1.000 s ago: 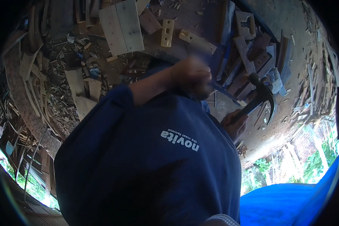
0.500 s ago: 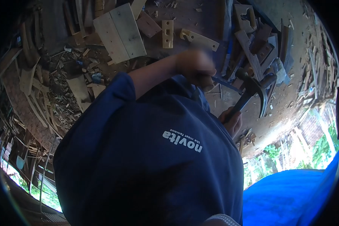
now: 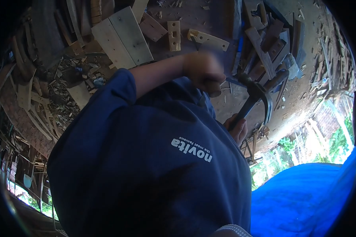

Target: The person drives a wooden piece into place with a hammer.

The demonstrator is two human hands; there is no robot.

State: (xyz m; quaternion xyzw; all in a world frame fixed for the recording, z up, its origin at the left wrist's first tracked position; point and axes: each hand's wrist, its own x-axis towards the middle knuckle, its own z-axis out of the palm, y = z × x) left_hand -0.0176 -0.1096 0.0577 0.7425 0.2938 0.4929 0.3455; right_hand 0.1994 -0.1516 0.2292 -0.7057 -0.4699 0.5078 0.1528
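Right hand (image 3: 237, 128) wraps tight round the claw hammer (image 3: 257, 96) handle, with the head raised just beside the left hand (image 3: 203, 73). The left fingers are curled closed (blurred, possibly pinching a nail) above the scrap-wood floor (image 3: 122, 35). Risk: an off-line swing could hit those fingers, since the hand sits so near the head.

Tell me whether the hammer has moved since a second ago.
Yes. The hammer has swung up and to the left in the picture, closer to the blurred hand and the notched wood block, though the camera shifted too.
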